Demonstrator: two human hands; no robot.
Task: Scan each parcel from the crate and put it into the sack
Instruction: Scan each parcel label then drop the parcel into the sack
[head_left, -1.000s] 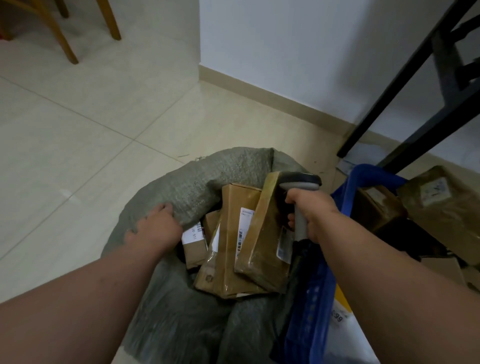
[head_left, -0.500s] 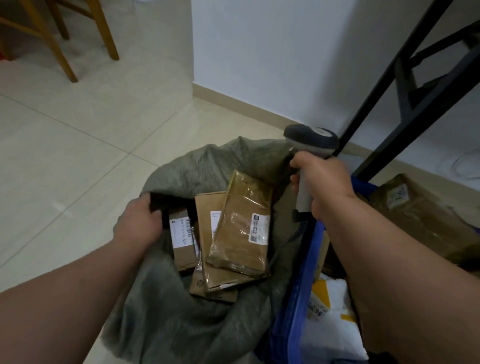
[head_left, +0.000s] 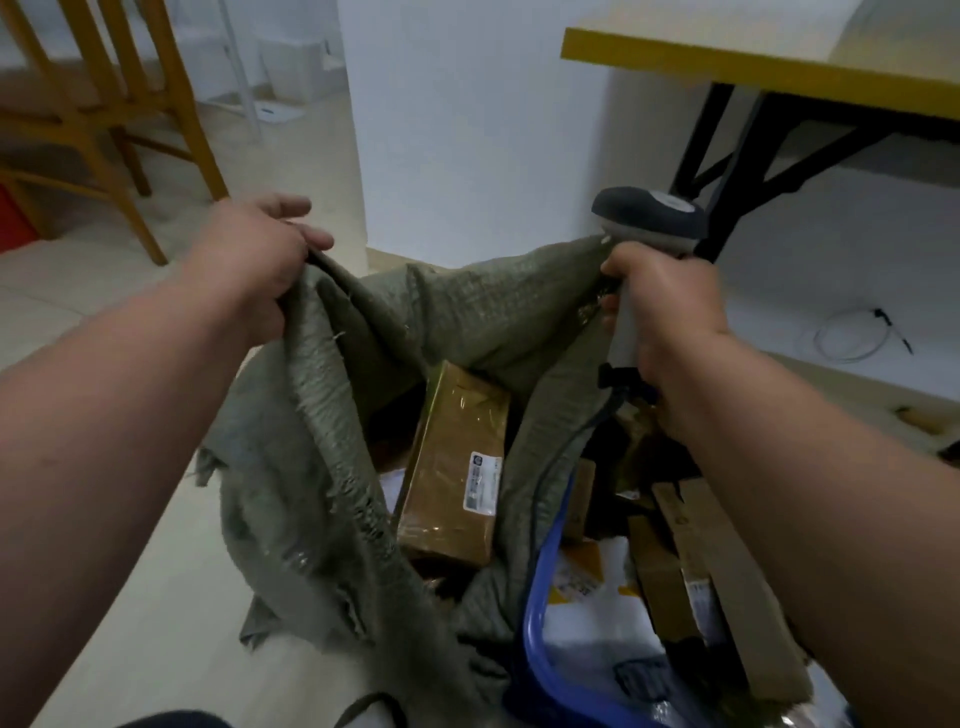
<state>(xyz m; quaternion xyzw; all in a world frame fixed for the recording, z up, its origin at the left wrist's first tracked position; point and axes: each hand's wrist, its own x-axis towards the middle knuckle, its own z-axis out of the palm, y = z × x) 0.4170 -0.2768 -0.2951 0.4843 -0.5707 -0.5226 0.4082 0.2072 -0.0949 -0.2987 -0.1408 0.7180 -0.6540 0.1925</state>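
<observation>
- Grey-green woven sack (head_left: 332, 447) hangs open between both hands, its mouth lifted off the floor.
- Left hand (head_left: 254, 254) pinches the sack's left rim; right hand (head_left: 665, 312) grips the scanner (head_left: 649, 223) and appears to catch the right rim too.
- Done so far — one brown taped parcel (head_left: 457, 467) lies plainly inside the sack, label up; edges of others show beneath it, too hidden to count.
- Left to do — the blue crate (head_left: 540, 613), just beside the sack on the right, holds several parcels: at least two long brown boxes and a white-and-yellow mailer.
- Judged from this, the task is partway through, with neither hand free for a parcel.
</observation>
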